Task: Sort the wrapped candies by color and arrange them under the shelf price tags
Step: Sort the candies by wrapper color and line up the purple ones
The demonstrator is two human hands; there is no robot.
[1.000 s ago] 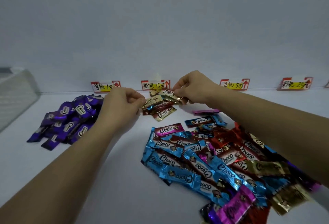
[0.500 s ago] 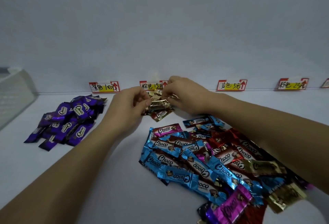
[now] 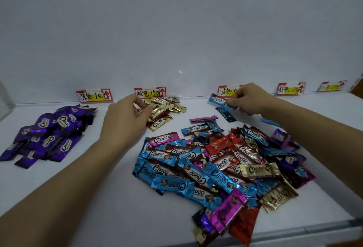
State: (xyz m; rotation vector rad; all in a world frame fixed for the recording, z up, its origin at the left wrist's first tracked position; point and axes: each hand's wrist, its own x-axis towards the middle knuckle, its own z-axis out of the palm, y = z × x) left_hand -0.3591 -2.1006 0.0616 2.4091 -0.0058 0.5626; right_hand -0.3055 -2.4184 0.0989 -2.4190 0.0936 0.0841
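Right hand (image 3: 249, 97): pinches a blue candy (image 3: 218, 100) by one end, grip closed on the wrapper, just below the blue price tag (image 3: 225, 91), which the fingers partly cover.
Left hand (image 3: 125, 117): fingers curl against the left edge of the gold pile; whether the grip holds a wrapper cannot be told.
Gold pile (image 3: 167, 106): lies on the white shelf (image 3: 78, 197), directly under the brown price tag (image 3: 150, 93).
Purple pile (image 3: 49, 134): sits at the left, in front of the purple price tag (image 3: 95, 95).
Mixed heap (image 3: 225, 164): blue, red, pink, gold and purple candies sprawl between the forearms, reaching the shelf's front edge.
Strays: a pink candy (image 3: 203, 119) and a dark blue candy (image 3: 225, 114) lie between heap and back wall.
Clear container (image 3: 5, 99): shows at the far left edge; its contents cannot be seen.
Pink price tag (image 3: 290, 89): stands to the right of the right hand.
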